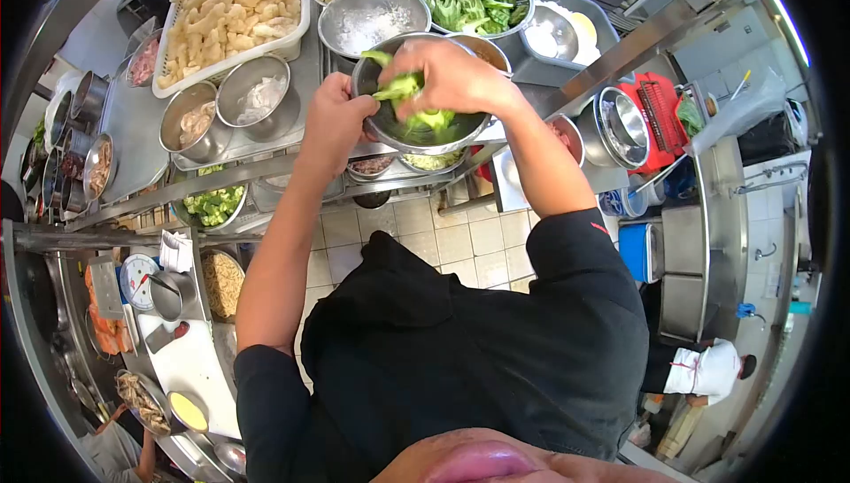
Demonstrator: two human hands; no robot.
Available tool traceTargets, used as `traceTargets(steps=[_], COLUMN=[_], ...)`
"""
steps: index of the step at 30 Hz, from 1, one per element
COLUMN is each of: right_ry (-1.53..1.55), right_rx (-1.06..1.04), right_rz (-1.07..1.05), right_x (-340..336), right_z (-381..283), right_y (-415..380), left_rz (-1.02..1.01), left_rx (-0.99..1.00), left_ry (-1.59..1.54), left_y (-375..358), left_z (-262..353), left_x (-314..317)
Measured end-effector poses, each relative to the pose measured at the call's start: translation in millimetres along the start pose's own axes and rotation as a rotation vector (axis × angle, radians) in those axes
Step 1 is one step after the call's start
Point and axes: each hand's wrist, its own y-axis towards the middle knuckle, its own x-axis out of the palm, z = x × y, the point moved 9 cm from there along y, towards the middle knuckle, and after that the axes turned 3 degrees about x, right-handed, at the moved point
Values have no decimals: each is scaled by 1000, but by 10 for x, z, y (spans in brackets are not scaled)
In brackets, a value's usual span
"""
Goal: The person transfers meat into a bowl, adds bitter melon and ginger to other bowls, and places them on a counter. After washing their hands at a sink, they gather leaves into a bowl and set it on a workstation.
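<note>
Standing here watching someone go through a bowl of greens. Left hand [335, 120] has its fingers curled around the rim of a metal bowl [443, 143], thumb on top. Right hand [452, 80] is dipped in with fingers half bent over the greens [434, 120]; it's blurry, so can't tell how firmly it's got any. Bowl's at the near edge of the counter [133, 142].

What could go wrong: one hand looks to be doing most of the holding, so a hard push from the other might tip it. A piece is poking up at the far-left lip, so rough stirring could flick it into the bowl of white stuff [341, 9], or onto the floor [425, 248].

Count: one bowl in hand, one white basket [305, 14] of puffy bits, two bowls of pale pieces [282, 120] before it, one dial scale [139, 278], two other people. Greens: too smeary to count.
</note>
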Motion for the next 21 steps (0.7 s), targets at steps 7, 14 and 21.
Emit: traceTargets(steps=[7,14,21], right_ry=[443,-659,-513], right_rx=[123,472,596], right_rz=[150,368,390], right_x=[-752,-781,-797], right_z=[806,3873,3175], right_y=[171,866,545], left_rz=[38,117,152], left_rx=[70,83,35], left_ry=[24,-72,-148], left_y=[53,-91,-366], left_z=[-41,-100,-205], left_x=[35,-241,-587])
